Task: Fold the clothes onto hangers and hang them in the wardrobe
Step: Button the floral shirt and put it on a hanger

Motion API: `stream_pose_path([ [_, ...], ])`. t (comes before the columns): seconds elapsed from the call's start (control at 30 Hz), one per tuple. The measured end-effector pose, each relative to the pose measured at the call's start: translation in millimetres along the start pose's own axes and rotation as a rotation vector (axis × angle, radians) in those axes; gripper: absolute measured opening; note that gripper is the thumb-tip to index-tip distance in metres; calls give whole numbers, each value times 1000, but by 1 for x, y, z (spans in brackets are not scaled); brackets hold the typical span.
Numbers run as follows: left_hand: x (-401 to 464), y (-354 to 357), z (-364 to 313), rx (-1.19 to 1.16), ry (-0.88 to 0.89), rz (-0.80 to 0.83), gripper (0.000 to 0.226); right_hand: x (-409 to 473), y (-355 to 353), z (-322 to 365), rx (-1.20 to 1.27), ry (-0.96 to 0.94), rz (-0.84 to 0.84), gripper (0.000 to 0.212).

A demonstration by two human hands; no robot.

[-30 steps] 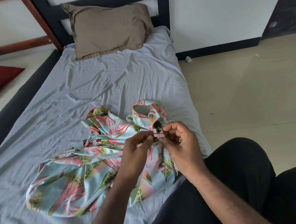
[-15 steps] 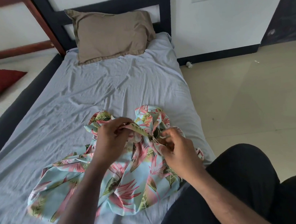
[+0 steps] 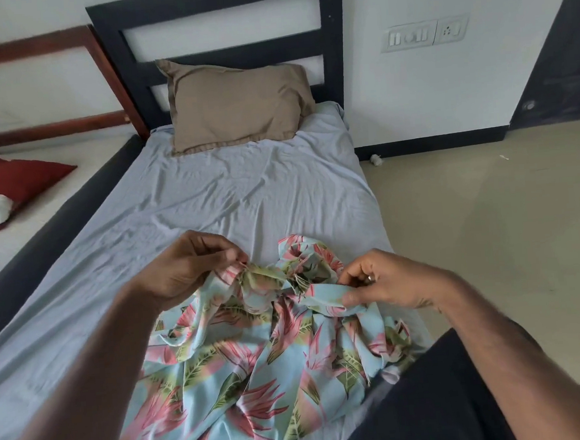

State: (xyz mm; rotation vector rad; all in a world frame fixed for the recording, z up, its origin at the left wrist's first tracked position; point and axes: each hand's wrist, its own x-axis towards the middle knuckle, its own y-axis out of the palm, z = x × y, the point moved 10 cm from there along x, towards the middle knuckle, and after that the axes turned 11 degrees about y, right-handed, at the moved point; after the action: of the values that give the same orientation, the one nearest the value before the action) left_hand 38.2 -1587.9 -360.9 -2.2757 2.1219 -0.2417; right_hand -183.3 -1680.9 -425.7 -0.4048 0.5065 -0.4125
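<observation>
Both hands pinch the floral garment [image 3: 258,369] lying crumpled on the bed [image 3: 211,197] below the pillow [image 3: 236,103], left hand [image 3: 185,266] and right hand [image 3: 389,281] gripping its top edge.

Blue floral garment [image 3: 244,370], grey sheet [image 3: 232,196]

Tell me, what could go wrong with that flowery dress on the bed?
The left hand and right hand pinch only the top edge of the dress, so the thin cloth might slip out when lifted. The rest lies crumpled on the bed sheet, so it may hang up creased or twisted. Part of it sits near the bed's right edge by the person's leg, and could slide off toward the floor.
</observation>
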Motion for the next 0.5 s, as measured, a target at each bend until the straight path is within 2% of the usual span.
stream_pose_path([
  [0.07, 20, -7, -10, 195, 24, -92, 17, 16, -14, 7, -191, 43, -26, 6],
  [0.1, 30, -14, -22, 332, 63, -174, 2, 24, -29, 16, -243, 51, -125, 8],
  [0.17, 44, -30, -52, 537, 193, -403, 15, 29, -75, 41, -244, 19, -513, 20],
  [0.23, 40, -37, -82, 543, 356, -627, 16, -1, -114, 69, -139, -125, -1008, 31],
  [0.27, 33, -34, -93, 530, 427, -704, 17, -21, -119, 77, -83, -206, -1184, 36],
  [0.3, 26, -27, -96, 534, 473, -748, 17, -36, -116, 80, -19, -271, -1265, 38],
  [0.37, 13, 0, -78, 580, 455, -742, 22, -36, -94, 68, 36, -269, -1199, 40],
  [0.43, 0, 26, -26, 542, 316, -711, 26, -13, -53, 35, 16, -121, -967, 36],
  [0.5, -15, 50, 31, 443, 182, -696, 18, 4, -7, -1, 47, -12, -765, 30],
])
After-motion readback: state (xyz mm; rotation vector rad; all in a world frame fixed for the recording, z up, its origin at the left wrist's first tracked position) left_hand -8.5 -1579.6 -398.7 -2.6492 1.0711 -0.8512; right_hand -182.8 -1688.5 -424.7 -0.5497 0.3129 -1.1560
